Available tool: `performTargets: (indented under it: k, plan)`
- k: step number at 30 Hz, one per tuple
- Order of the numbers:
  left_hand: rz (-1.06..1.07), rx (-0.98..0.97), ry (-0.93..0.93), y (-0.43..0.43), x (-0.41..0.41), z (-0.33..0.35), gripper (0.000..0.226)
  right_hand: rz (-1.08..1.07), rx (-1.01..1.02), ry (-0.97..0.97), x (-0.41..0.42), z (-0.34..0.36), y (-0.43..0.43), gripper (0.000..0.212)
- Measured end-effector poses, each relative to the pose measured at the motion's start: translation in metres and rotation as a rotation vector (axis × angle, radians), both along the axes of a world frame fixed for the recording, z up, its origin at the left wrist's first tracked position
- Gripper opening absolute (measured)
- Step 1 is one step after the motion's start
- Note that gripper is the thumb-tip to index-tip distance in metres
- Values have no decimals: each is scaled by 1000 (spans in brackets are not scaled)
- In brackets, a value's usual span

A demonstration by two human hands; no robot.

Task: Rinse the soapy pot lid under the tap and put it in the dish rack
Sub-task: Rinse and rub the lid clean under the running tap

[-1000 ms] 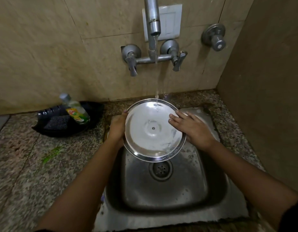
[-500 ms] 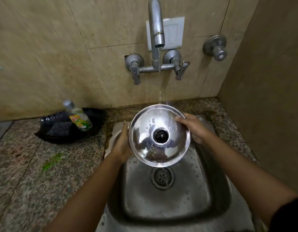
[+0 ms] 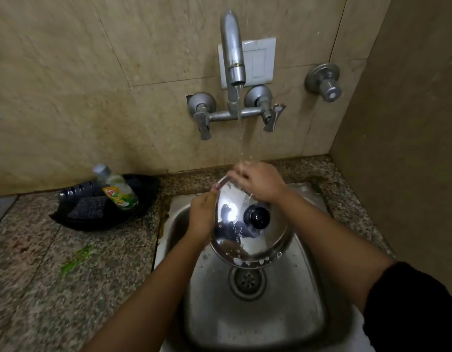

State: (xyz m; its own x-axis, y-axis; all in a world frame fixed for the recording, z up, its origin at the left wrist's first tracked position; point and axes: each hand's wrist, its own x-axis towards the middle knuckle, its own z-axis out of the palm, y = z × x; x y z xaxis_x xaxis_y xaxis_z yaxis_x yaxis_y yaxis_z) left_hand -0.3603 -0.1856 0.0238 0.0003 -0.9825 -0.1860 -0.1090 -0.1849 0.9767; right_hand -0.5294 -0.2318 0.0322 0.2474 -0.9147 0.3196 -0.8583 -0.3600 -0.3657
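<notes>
A round steel pot lid with a black knob is held tilted over the sink, knob side facing me. My left hand grips its left rim. My right hand lies over the lid's top edge, right under the thin stream from the tap. Soap suds cling to the lid's lower rim. No dish rack is in view.
A black tray on the granite counter at left holds a scrub pad and a dish soap bottle. Wall valves sit behind the tap, another valve at right. A side wall closes the right.
The lid was flipped from its underside to its knob side. My right hand moved from the right rim to the top edge, under the water. The lid tilted more steeply.
</notes>
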Motion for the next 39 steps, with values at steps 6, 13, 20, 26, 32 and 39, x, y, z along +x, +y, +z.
performTargets:
  k: [6, 13, 20, 26, 32, 39]
  plan:
    - [68, -99, 12, -11, 1, 12, 49, 86, -115, 61, 29, 16, -8, 49]
    - [106, -71, 100, -8, 13, 11, 39, -420, -1, -658, -4, 19, -5, 26]
    - [105, -68, 33, -10, -2, 19, 45, -443, -30, -980, 6, 72, -10, 61]
    - [117, -66, 31, -10, -2, 22, 39, -550, -117, -1073, 3, 84, -22, 40]
    - [133, -65, 49, -10, 0, 23, 49, -580, -150, -1044, 2, 84, -23, 44]
    - [118, -98, 65, -11, 2, 25, 35, -540, 23, -513, 15, 29, 8, 54]
